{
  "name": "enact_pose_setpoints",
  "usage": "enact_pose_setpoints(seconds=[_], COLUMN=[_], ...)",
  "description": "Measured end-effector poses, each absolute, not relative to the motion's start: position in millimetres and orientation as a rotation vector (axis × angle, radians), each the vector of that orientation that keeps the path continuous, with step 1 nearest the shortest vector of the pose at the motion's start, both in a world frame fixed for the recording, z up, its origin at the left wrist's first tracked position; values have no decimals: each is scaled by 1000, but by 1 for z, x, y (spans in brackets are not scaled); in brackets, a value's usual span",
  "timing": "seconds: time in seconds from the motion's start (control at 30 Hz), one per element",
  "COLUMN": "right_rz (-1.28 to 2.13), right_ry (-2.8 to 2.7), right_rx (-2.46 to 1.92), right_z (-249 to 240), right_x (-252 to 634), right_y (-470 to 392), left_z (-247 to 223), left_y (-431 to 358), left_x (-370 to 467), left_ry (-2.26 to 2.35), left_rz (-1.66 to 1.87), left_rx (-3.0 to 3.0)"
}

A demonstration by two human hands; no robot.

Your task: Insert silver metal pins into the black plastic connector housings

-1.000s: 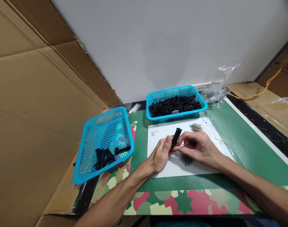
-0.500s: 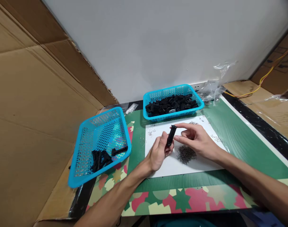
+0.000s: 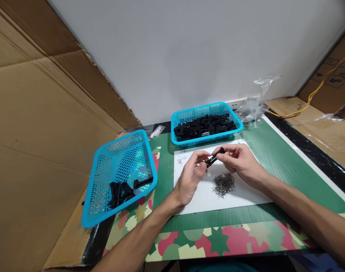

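Observation:
Between my two hands is a small, long black plastic part (image 3: 214,159), tilted with its upper end to the right. My left hand (image 3: 191,176) pinches its lower left end between thumb and fingers. My right hand (image 3: 242,162) is closed on the upper right end, thumb in front. Below the hands, a pile of tiny metal pieces (image 3: 223,185), like small pins or springs, lies on a white sheet (image 3: 200,202). More thin wire-like bits (image 3: 180,160) are scattered at the sheet's left side.
A blue basket (image 3: 184,142) full of black parts stands at the back. Another blue basket (image 3: 89,189), at left, holds several black pieces (image 3: 120,193). Clear plastic bags (image 3: 251,107) lie at the back right, near yellow wires (image 3: 311,99). Cardboard (image 3: 33,151) walls the left side.
The black part has turned from nearly upright to a slant leaning right. My right fingers, earlier at its top and side, have closed on its upper end.

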State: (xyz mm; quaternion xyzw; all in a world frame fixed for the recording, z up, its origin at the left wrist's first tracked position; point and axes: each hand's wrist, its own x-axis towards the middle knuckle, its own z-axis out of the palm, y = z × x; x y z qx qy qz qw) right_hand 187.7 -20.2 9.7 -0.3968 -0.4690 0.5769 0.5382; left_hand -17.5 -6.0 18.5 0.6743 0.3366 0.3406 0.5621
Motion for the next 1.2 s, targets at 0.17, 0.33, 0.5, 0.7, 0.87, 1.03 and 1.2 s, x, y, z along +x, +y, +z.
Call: enact_pose_setpoints(seconds=[0.17, 0.33, 0.5, 0.7, 0.87, 1.03, 1.2], right_rz=[1379, 1279, 625, 60, -4, 455, 789], right_ry=[-1013, -1079, -1334, -1761, -1844, -1632, -1399], right_rx=[-958, -1105, -1349, -1315, -1325, -1308, -1231], right_z=[7, 6, 14, 13, 12, 21, 16], right_x=[189, 189, 202, 217, 221, 205, 184], right_y=[-17, -18, -20, -13, -13, -23, -27], left_z=[16, 18, 13, 3, 0, -3, -5], left_y=[-4, -5, -1, -1, -2, -1, -1], left_x=[-16, -17, -20, -19, -18, -18, -18], left_ry=[927, 1056, 1114, 993, 1009, 965, 892], left_rz=[1024, 1093, 1063, 1078, 953, 826, 779], left_rx=[1881, 2038, 2125, 2257, 2378, 2494, 2669])
